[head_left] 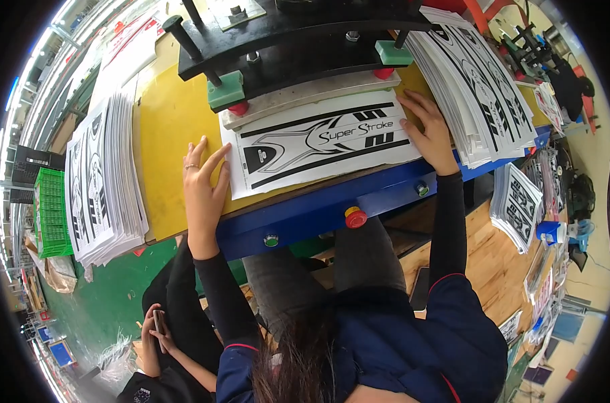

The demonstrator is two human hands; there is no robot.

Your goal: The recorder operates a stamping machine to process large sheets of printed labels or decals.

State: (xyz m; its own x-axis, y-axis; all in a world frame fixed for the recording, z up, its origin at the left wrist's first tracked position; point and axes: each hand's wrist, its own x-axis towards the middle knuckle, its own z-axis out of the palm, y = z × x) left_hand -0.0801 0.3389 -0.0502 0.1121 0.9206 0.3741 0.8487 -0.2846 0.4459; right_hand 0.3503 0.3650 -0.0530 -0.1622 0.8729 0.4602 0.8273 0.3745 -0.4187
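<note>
A white sheet printed with black graphics (298, 171) lies on the yellow worktop (167, 141), its far edge at the pale metal plate (305, 99) of a black press (298, 54). At the sheet's left edge my left hand (206, 188) rests with fingers spread, the tips beside and against the paper. On the right edge my right hand (429, 131) lies with its fingers stretched out and its thumb on the sheet. Neither hand grips anything. Part of the sheet's far side may be hidden by the plate.
Stacks of printed sheets stand left (110, 185) and right (476, 87). The blue front panel (312, 218) carries a red stop button (355, 217) and two green buttons. Green-and-red blocks (226, 92) sit under the press. At lower left, another person's hands (158, 332) hold a phone.
</note>
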